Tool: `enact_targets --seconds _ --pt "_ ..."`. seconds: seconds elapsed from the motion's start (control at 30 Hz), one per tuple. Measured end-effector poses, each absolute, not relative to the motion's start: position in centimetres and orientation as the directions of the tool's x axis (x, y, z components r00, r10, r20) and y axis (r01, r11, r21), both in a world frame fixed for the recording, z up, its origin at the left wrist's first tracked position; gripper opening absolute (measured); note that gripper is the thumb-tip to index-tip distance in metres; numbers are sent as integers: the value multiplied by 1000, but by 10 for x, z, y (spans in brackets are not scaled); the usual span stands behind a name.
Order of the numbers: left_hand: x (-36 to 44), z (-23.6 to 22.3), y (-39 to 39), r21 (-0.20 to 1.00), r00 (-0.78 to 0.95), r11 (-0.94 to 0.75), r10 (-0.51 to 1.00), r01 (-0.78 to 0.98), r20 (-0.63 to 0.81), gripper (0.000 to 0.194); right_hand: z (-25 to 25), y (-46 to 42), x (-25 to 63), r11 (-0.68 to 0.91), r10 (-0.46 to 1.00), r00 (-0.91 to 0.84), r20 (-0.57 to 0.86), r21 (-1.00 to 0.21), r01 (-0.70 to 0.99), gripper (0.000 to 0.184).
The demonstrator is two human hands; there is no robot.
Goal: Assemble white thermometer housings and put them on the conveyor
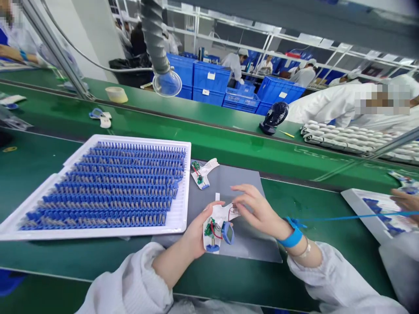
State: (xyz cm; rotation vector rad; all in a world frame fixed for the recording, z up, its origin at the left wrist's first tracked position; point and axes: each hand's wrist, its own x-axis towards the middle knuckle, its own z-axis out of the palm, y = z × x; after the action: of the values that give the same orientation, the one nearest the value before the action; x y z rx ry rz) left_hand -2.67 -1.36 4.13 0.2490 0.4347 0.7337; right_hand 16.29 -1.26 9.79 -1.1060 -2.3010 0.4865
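The left grip [195, 233] is closed on a white housing [217, 213], thumb along its upper edge; the right grip [258, 211] is at the housing's far right arm, fingers bent and slightly spread, though whether they pinch anything cannot be told. In the housing, between the two grips, sit a green board [209, 227] and red wires, with a blue cap [212, 248] at the near end; a small blue-framed display [228, 233] is at its right side. A blue strap [292, 237] circles the right wrist, its cord running off to the right.

Under the housing is a grey mat [245, 179] on the green desk [284, 192]; a second housing [207, 169], also with green boards, lies on the mat beyond the left grip. Left of the left grip, a large white tray [179, 213] holds rows of blue parts [114, 187]; well right of the right grip, another tray [356, 209] holds blue pieces, with another person's hand [406, 200] beside it.

Farther off, beyond both grips, are a tape roll [117, 94], a dark fan [276, 117] and a white stack [343, 137]; behind them, blue crates [211, 76] and people in white.
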Motion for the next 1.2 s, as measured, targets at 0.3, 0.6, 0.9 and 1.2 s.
enact_targets --seconds 0.3,0.6,0.9,1.2 --pt "-24 38 -13 390 484 554 833 -736 -268 40 97 -36 135 623 778 -552 300 -485 613 28" --pt "-32 27 -25 604 858 708 508 -365 -76 75 111 -36 147 754 641 -718 272 -400 521 20" --pt "-30 27 -28 595 817 680 573 -429 -65 63 97 -40 150 870 477 -719 505 -158 467 20" --pt "-30 32 -26 629 806 681 575 -376 -142 68 94 -40 147 894 428 -686 588 -161 419 15"
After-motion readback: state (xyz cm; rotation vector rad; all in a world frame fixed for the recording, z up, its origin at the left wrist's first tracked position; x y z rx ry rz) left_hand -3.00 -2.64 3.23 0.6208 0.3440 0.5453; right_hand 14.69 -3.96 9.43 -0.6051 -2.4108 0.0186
